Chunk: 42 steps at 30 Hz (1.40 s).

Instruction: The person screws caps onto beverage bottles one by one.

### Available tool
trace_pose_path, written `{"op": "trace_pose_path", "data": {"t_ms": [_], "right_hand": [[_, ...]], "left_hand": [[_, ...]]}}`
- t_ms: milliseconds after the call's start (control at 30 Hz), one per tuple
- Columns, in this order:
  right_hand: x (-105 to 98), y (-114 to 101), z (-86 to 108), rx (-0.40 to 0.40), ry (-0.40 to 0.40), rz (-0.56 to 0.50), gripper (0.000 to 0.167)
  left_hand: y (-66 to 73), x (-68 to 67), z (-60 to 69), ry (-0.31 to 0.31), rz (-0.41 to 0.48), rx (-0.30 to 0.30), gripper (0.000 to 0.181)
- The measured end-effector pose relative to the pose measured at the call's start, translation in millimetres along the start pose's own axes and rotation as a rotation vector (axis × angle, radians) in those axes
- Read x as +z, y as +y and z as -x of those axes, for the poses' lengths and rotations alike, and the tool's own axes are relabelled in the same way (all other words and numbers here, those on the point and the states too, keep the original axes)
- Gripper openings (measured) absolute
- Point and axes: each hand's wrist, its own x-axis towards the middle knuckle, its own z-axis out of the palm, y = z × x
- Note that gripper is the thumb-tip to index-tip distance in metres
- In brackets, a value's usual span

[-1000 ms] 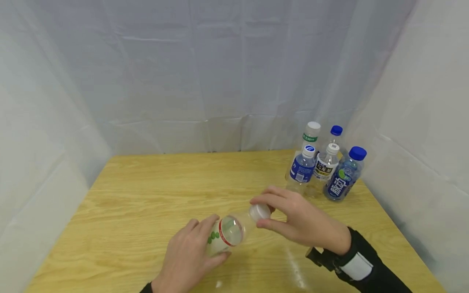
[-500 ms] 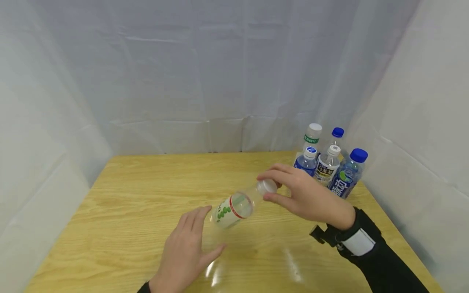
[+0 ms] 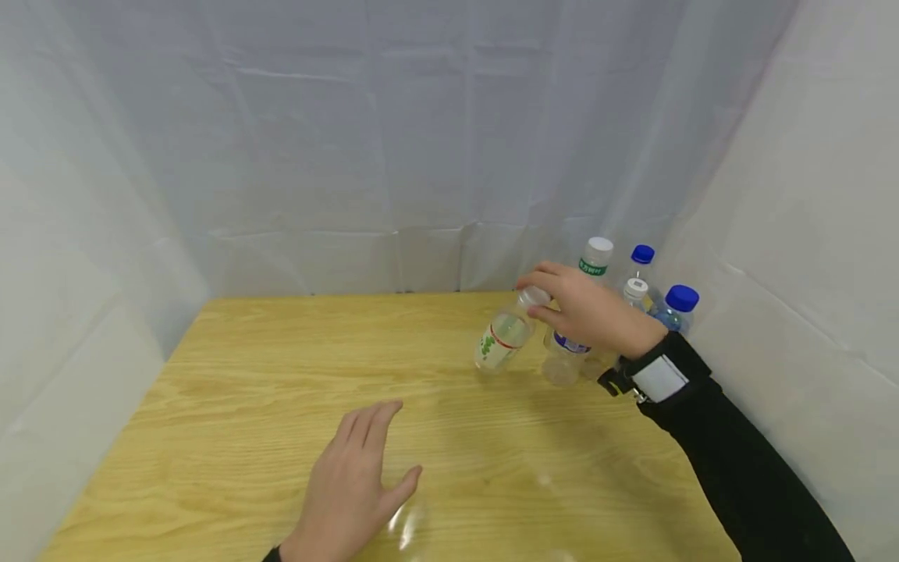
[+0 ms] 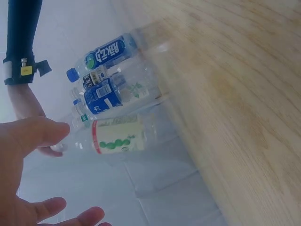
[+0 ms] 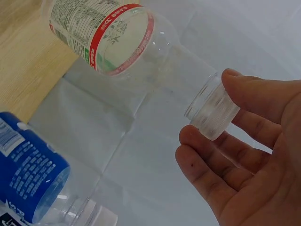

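My right hand [image 3: 593,308] pinches the white cap [image 5: 214,110] of a clear plastic bottle [image 3: 500,339] between thumb and fingers. The bottle leans, its cap end up and to the right, and its pale label carries a red band and green dots. It is close to the left side of a blue-labelled bottle [image 4: 101,96], which my right hand partly covers in the head view. Whether its base touches the table I cannot tell. My left hand [image 3: 349,476] is spread over the near part of the table, holding nothing, thumb apart from the fingers.
Several capped bottles stand grouped at the back right: one with a green label band [image 3: 594,261], one with a white cap [image 3: 635,290], and a larger blue-capped one [image 3: 679,304]. White sheeting [image 3: 337,156] hangs behind and beside the wooden table [image 3: 267,375].
The left hand has let go of the bottle and drawn back slightly. My right hand has carried the bottle by its cap away from me and rightward, toward the grouped bottles.
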Motion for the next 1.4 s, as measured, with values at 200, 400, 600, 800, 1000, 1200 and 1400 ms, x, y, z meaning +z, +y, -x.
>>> {"op": "trace_pose_path", "data": {"t_ms": [200,400,600,800,1000,1200,1400], "right_hand": [[0.8,21.6,-12.4,0.031,-0.022,0.047,0.036],[2.1,34.7,-21.1,0.09,-0.073,0.071,0.037],[4.7,41.8,-23.6,0.159,-0.121,0.104,0.039],[8.2,48.4,-23.3,0.182,-0.147,0.112,0.04],[7.9,54.4,-24.1,0.198,-0.173,0.135,0.039],[5.6,57.7,-28.0,0.218,-0.2,0.165,0.041],[7.9,58.7,-26.7,0.206,-0.202,0.2,0.046]], "left_hand": [[0.4,1.7,2.1,-0.028,-0.022,-0.013,0.077],[2.2,2.3,2.3,-0.067,-0.031,-0.03,0.07],[3.2,3.6,3.0,-0.069,-0.034,-0.029,0.066],[4.2,3.9,3.8,-0.093,-0.03,-0.046,0.063],[3.2,3.5,3.3,-0.107,-0.028,-0.058,0.061],[2.1,4.5,1.5,-0.121,-0.034,-0.07,0.057],[0.8,5.0,-2.9,-0.164,-0.025,-0.101,0.053]]}}
